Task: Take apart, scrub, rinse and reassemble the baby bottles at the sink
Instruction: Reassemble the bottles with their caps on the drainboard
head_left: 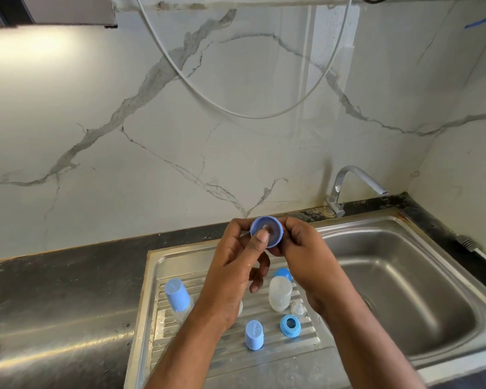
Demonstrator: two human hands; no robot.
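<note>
Nearest on the ribbed stainless steel draining board: a pale blue plastic cap standing dome-up, and just right of it a brighter blue screw ring with an open centre hole, lying loose. Just beyond the ring, a small clear silicone teat. Beside that, a frosted translucent bottle body, ring and teat off, with a rounded blue piece partly hidden behind it. At the board's left, a second bottle with its pale blue cap on; clear body below barely discernible.

Judgement: disassembly stage. One bottle is apart, one appears assembled. No suds, brush or running water visible; scrub, rinse and reassembly appear to remain.

Further out, held above the board's far edge beside the steel sink basin: a blue round collar with a clear teat seated inside, open side facing the camera. Left hand grips its left rim, thumb pressing into the teat centre. Right hand curls round the right rim. Teat looks soft; probably being pushed out of the collar.

Beyond: chrome tap, dry spout.
</note>
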